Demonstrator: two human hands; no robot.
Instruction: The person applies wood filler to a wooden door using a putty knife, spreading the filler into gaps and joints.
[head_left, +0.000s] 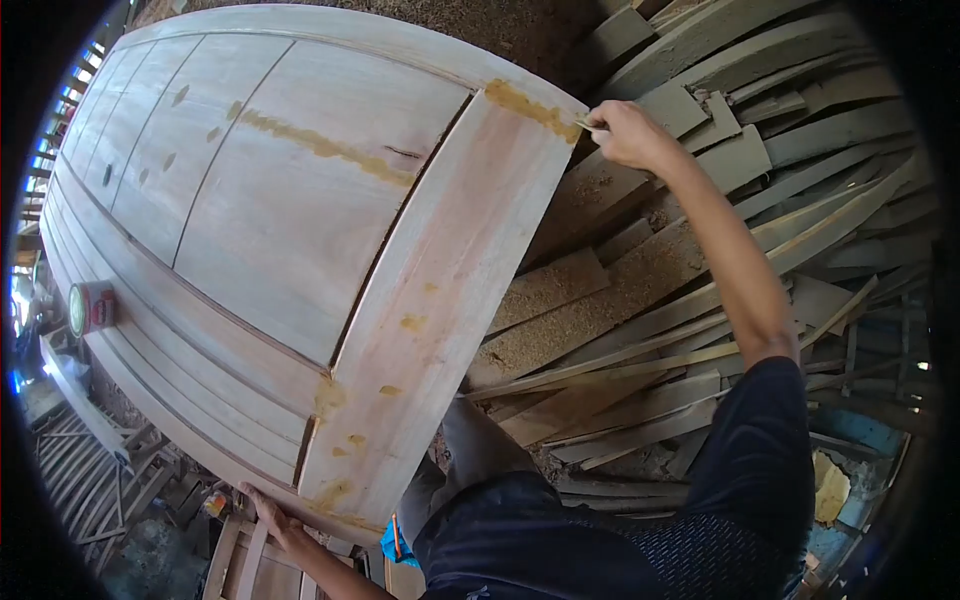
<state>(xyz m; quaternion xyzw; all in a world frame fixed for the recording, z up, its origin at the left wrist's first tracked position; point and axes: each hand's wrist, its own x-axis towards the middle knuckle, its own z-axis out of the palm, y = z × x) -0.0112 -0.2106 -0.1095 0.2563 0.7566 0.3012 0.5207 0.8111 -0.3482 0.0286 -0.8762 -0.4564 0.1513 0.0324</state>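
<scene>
A large wooden door (290, 180) with panels lies in front of me, with yellowish-brown filler (330, 148) smeared along its joints and in several spots. At its far right corner my right hand (628, 136) is closed around a small putty knife (592, 126), whose tip meets the filler strip (530, 108) there. Most of the tool is hidden by the fingers. My left hand (275, 518) rests against the door's near lower edge, fingers stretched out and holding no tool.
A tin can (92, 307) stands on the door's left side. Stacked boards and curved offcuts (640, 370) with sawdust fill the right side. Below my left hand is a wooden frame (250, 560). A blue cloth or bag (396, 545) with an orange stick lies near my leg.
</scene>
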